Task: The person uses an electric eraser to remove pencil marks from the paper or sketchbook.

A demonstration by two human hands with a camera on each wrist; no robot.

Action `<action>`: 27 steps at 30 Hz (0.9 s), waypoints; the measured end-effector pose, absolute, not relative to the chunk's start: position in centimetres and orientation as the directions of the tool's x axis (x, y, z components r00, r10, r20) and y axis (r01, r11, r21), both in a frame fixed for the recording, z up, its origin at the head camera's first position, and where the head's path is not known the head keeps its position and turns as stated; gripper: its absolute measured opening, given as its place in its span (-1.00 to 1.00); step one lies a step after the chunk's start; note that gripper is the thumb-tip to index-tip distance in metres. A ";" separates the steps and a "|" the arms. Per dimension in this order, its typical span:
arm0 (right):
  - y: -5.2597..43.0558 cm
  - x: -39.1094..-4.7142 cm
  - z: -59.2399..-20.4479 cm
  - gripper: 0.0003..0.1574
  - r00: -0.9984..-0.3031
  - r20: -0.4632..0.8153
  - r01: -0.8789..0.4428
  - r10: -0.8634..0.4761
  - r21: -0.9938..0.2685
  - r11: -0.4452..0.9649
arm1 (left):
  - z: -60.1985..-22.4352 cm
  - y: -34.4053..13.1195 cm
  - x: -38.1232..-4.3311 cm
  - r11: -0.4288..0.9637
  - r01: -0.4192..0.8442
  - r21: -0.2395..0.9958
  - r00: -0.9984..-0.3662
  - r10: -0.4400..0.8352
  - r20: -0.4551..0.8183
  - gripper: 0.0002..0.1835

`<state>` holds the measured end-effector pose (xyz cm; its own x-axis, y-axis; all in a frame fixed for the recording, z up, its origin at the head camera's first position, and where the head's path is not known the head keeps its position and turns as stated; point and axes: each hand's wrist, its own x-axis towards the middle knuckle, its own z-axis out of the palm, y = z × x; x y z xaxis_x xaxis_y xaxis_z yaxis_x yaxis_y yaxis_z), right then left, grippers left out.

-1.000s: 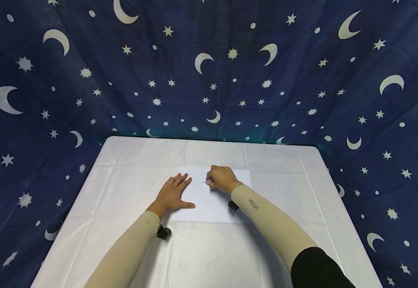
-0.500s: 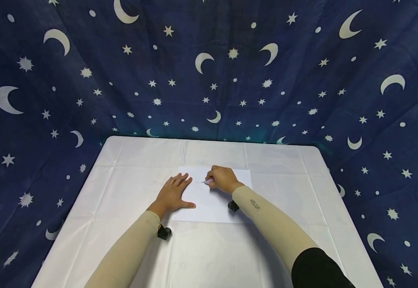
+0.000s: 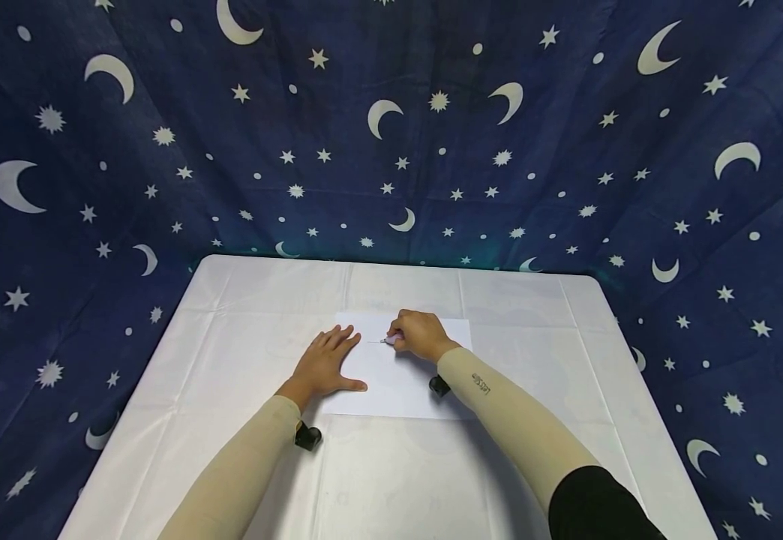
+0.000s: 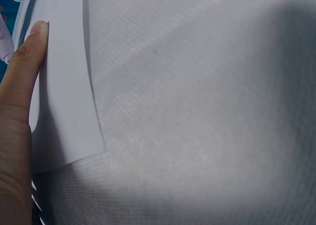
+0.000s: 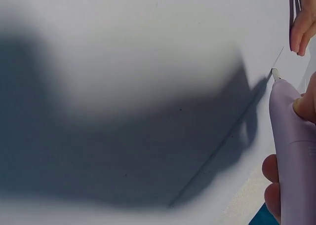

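My right hand (image 3: 418,335) grips a pale lilac electric eraser (image 5: 291,131), thumb on its side and fingers wrapped round the body. Its short white tip touches a sheet of white paper (image 3: 391,390). A thin dark pencil line (image 5: 207,159) runs under the tip and continues a little past it toward my left hand. With fingers spread and straight, my left hand (image 3: 324,365) rests on the paper's left edge. In the left wrist view its thumb (image 4: 30,52) lies on the sheet, while the other fingers are mostly hidden.
The paper lies on a table with a creased white cover (image 3: 243,352). Behind and beside the table hangs a dark blue cloth (image 3: 337,120) with moons and stars. Small black wrist cameras (image 3: 307,436) sit under both wrists.
The eraser's tip has shifted slightly left along the pencil line and back right. My left hand stays in place on the paper.
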<state>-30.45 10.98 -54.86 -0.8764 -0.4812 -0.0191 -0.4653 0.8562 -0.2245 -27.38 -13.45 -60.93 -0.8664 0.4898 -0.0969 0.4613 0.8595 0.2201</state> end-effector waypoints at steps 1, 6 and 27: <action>11.0 -30.4 -54.8 -0.78 -0.875 -0.020 -0.467 -0.483 -0.222 0.856 | -60.9 -13.5 -27.4 0.860 0.461 0.220 -0.867 0.489 -0.096 0.22; 11.0 -30.4 -54.5 -0.80 -0.870 -0.016 -0.479 -0.493 -0.212 0.852 | -61.1 -13.5 -27.4 0.858 0.462 0.226 -0.868 0.490 -0.086 0.22; 10.2 -30.6 -54.6 -0.79 -0.856 -0.019 -0.500 -0.516 -0.219 0.838 | -60.4 -13.3 -27.2 0.858 0.460 0.228 -0.867 0.489 -0.092 0.21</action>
